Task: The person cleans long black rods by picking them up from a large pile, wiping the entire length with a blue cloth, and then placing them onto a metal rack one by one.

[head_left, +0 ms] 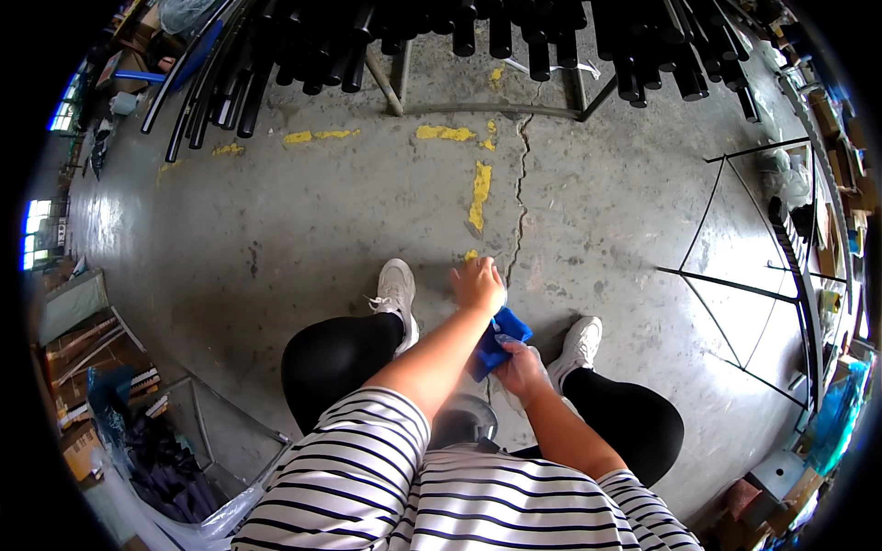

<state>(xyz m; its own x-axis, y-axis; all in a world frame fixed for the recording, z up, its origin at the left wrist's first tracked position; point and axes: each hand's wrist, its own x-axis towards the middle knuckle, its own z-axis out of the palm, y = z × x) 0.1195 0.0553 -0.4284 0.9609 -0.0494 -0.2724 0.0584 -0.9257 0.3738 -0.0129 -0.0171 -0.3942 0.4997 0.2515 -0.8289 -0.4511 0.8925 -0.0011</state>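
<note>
Between the knees [317,360], the right hand [522,372] grips a blue item [514,323], its thumb laid on top. A firm hold there probably serves best, to keep the blue item from twisting beside the left hand [479,285]. The blue item lies between both hands; whether the left hand grips anything, I cannot tell.

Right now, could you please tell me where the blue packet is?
In the head view, just below and right of centre, the blue packet is held in the right hand, beside the left hand.
</note>
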